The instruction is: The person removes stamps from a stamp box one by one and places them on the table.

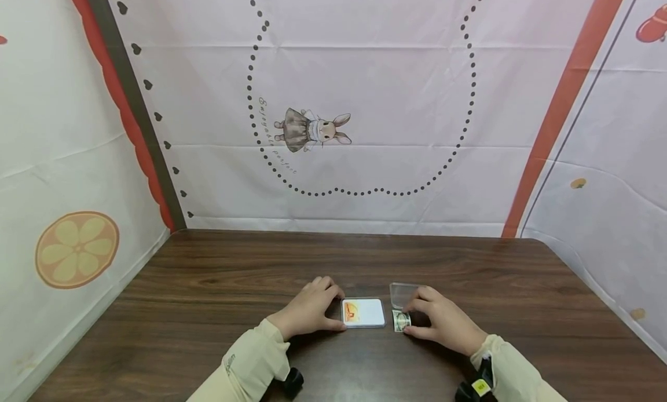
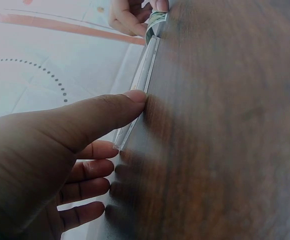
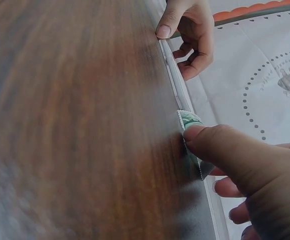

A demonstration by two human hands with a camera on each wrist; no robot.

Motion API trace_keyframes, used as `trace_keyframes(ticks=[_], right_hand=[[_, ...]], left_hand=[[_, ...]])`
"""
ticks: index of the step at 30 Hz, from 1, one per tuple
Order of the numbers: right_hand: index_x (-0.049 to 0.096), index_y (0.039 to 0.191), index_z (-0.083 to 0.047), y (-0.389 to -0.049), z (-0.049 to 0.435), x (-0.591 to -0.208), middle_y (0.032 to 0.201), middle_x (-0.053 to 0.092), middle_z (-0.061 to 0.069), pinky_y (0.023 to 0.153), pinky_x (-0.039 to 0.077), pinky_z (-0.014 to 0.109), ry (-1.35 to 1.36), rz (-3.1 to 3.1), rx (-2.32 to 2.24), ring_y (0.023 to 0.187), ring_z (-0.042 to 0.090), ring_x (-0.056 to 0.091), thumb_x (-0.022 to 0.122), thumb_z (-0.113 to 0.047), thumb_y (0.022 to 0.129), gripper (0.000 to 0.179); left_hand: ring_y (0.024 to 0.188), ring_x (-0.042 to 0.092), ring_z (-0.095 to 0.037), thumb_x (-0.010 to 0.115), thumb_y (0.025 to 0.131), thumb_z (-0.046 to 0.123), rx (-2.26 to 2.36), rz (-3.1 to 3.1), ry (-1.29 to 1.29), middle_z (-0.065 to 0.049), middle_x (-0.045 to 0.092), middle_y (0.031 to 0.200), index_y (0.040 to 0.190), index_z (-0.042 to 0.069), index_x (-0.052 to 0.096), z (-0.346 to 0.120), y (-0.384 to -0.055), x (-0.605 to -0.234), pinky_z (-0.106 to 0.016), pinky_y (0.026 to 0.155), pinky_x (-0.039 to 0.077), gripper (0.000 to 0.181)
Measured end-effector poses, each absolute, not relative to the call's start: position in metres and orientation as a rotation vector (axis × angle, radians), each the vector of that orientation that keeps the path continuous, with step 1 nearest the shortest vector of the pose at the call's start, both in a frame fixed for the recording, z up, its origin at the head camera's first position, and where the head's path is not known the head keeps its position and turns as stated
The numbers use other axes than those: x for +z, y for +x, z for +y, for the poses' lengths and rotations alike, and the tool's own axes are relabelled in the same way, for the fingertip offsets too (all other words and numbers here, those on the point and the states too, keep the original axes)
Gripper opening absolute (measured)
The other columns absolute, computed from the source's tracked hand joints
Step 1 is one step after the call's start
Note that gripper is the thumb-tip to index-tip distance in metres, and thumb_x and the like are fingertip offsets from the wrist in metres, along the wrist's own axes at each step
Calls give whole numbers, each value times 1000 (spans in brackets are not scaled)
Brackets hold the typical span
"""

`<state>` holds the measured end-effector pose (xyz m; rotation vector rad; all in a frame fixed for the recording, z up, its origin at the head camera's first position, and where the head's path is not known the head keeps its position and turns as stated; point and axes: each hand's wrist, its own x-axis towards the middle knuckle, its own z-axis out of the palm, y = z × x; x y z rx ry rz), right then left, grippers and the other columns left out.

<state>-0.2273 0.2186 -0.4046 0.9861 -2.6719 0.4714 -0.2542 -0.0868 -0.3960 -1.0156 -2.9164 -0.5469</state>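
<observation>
A flat clear plastic case (image 1: pixel 371 313) with a white insert and an orange print lies on the table. My left hand (image 1: pixel 310 309) holds its left end, the thumb (image 2: pixel 135 96) at the near edge and the fingers spread toward the far side. To the right of the case, my right hand (image 1: pixel 443 321) pinches a green and white postage stamp (image 1: pixel 400 321) with toothed edges. The stamp (image 3: pixel 189 119) bends up from the wood in the right wrist view. Just behind it lies a clear plastic lid (image 1: pixel 402 293), partly covered by the right fingers.
The dark wooden table (image 1: pixel 250 263) runs back to a printed white cloth (image 1: pixel 391 101) hung behind it and on both sides. A dark wrist device (image 1: pixel 293 383) hangs under the left sleeve; another (image 1: pixel 474 387) sits at the right sleeve.
</observation>
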Motion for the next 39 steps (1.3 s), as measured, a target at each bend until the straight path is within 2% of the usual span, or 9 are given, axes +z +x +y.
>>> trace_keyframes(ticks=[16,25,39], right_hand=[[72,96,-18,-225,217,-401,87,49,-10,64,37,16,1002,-2669,478,75,-1,41,73,-40,83,26],[72,98,-18,-224,219,-399,89,51,-9,65,43,20,995,-2706,472,77,0,46,73,-36,84,22],[71,97,-18,-226,219,-403,90,52,-9,66,45,21,985,-2700,457,78,-1,47,74,-35,83,22]], left_hand=[[97,47,-15,77,79,43,-547,-2910,-1012,0,53,107,118,13,62,-87,-254,-395,-38,88,41,52],[98,47,-15,76,79,44,-544,-2911,-1015,0,53,108,118,13,62,-87,-255,-396,-39,89,41,52],[98,47,-15,77,79,43,-541,-2913,-1015,0,53,108,118,13,62,-86,-255,-397,-39,89,41,51]])
